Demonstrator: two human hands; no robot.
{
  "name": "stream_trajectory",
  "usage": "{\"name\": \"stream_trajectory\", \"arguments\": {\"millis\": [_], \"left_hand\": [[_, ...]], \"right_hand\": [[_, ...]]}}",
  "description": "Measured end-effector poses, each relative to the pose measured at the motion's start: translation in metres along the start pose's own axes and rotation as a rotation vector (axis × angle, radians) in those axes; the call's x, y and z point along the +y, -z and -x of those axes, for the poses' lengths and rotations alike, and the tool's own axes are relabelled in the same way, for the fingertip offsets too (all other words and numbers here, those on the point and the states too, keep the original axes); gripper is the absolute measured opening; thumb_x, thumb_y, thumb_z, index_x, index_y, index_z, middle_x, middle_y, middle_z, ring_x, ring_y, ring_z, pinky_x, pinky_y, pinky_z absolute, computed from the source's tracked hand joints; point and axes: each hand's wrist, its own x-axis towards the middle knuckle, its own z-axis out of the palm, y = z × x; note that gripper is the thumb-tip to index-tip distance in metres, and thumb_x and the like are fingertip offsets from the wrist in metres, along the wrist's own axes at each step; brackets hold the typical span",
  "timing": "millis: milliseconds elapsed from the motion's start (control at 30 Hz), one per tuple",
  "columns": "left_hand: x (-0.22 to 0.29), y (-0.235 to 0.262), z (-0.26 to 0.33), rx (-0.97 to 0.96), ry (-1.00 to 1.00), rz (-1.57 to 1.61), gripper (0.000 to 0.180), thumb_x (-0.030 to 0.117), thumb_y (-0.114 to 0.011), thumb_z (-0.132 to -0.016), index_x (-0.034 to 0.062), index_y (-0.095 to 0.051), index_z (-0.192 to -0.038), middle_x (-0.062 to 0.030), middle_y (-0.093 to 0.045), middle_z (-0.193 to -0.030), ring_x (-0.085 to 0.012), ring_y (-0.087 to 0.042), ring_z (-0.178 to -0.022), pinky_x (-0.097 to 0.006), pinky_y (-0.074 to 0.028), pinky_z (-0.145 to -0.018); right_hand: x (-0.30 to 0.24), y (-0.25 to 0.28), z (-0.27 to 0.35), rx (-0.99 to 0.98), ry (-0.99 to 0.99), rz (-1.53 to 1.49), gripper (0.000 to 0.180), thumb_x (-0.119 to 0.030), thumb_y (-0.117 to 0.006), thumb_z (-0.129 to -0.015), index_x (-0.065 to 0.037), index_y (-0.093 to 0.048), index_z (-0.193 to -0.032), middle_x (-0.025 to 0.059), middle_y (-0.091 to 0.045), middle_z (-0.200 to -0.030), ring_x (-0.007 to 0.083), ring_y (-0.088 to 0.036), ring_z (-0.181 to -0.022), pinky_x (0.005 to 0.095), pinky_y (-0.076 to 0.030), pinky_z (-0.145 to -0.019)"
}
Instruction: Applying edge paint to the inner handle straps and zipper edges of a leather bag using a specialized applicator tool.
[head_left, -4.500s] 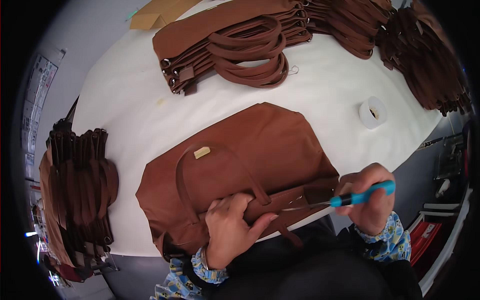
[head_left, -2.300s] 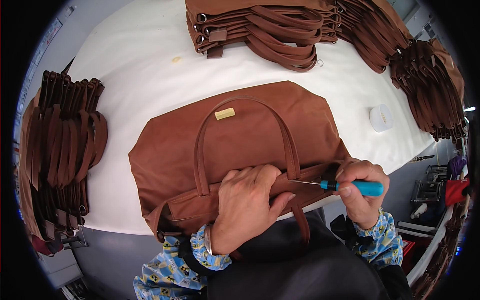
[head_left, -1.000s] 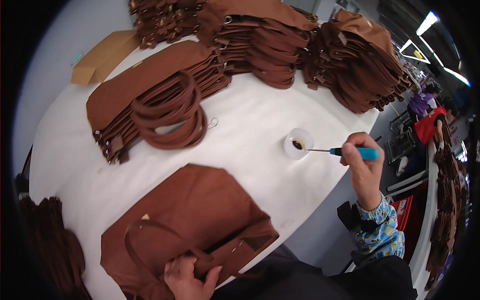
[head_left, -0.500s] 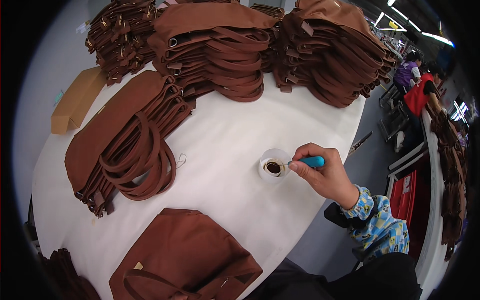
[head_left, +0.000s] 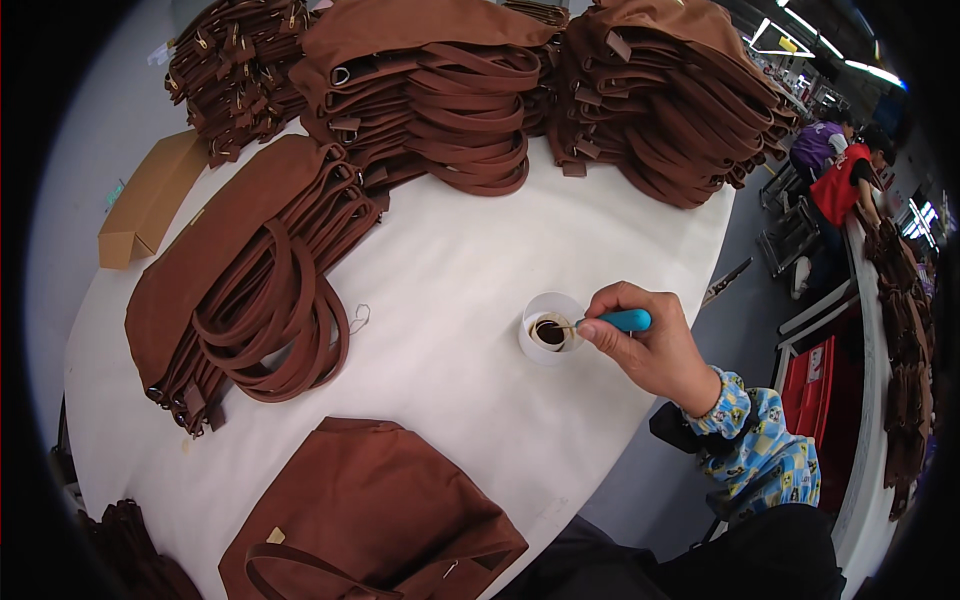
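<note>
My right hand (head_left: 652,340) is closed, thumb and index finger pinching a blue-handled tool with a thin metal shaft (head_left: 628,320). The shaft points left into a small whitish cup (head_left: 545,355) standing on the white table. Dark brown liquid (head_left: 548,332) lies in the bottom of the cup; whether the tip touches it is hard to see. Nearest to me a brown handbag (head_left: 375,490) lies flat, its strap toward the lower edge of the picture. My left hand does not show.
Stacked brown bags with looped handles lie at the left (head_left: 230,270), far middle (head_left: 430,110) and far right (head_left: 670,100). A cardboard box (head_left: 150,200) sits at the left edge. A bit of thread (head_left: 359,318) lies mid-table. People (head_left: 840,185) work beyond the right edge.
The view has shifted slightly. My right hand still holds the tool at the cup, with hardly any movement.
</note>
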Motion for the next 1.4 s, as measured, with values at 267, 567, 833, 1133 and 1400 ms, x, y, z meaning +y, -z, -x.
{"name": "stream_trajectory", "arguments": {"millis": [267, 567, 833, 1133, 1400], "left_hand": [[0.000, 0.001, 0.000, -0.004, -0.001, 0.010, 0.035, 0.024, -0.077, -0.068, 0.0023, -0.055, -0.084, -0.0180, -0.056, -0.076, -0.0387, -0.053, -0.070, -0.045, -0.042, -0.063], [-0.002, 0.001, 0.004, -0.021, 0.008, -0.030, 0.035, 0.024, -0.077, -0.068, 0.0016, -0.054, -0.084, -0.0174, -0.056, -0.075, -0.0384, -0.053, -0.069, -0.044, -0.042, -0.062], [-0.020, -0.012, 0.000, 0.085, -0.073, 0.014, 0.040, 0.024, -0.077, -0.064, 0.0037, -0.050, -0.085, -0.0138, -0.054, -0.079, -0.0341, -0.052, -0.066, -0.041, -0.040, -0.058], [-0.007, -0.007, 0.003, 0.098, 0.007, 0.013, 0.030, 0.019, -0.070, -0.074, 0.0021, -0.049, -0.087, -0.0149, -0.057, -0.086, -0.0350, -0.056, -0.068, -0.041, -0.044, -0.057], [-0.008, -0.010, 0.002, 0.162, -0.048, 0.014, 0.028, 0.018, -0.069, -0.075, 0.0019, -0.050, -0.087, -0.0140, -0.057, -0.078, -0.0342, -0.056, -0.065, -0.040, -0.044, -0.056]], "right_hand": [[-0.002, 0.001, 0.002, -0.038, -0.079, -0.018, 0.019, -0.017, -0.067, -0.082, 0.000, -0.059, -0.083, 0.0003, -0.053, -0.064, 0.0060, -0.044, -0.059, 0.0209, -0.037, -0.051], [-0.005, 0.002, 0.012, 0.037, -0.025, -0.036, 0.018, -0.017, -0.067, -0.082, -0.001, -0.059, -0.082, 0.0020, -0.054, -0.061, 0.0087, -0.047, -0.053, 0.0222, -0.039, -0.050], [-0.045, 0.008, 0.055, 0.161, 0.107, -0.488, 0.026, -0.022, -0.069, -0.079, -0.004, -0.051, -0.085, -0.0001, -0.050, -0.067, 0.0060, -0.047, -0.060, 0.0212, -0.037, -0.054], [-0.075, -0.065, 0.120, -0.465, -0.079, -1.041, 0.018, -0.003, -0.071, -0.070, -0.003, -0.054, -0.076, 0.0076, -0.056, -0.066, 0.0184, -0.055, -0.066, 0.0307, -0.044, -0.059], [-0.069, -0.077, 0.128, -0.388, 0.268, -0.626, 0.017, -0.004, -0.073, -0.067, -0.004, -0.057, -0.071, 0.0059, -0.056, -0.062, 0.0194, -0.057, -0.067, 0.0258, -0.044, -0.055]]}}
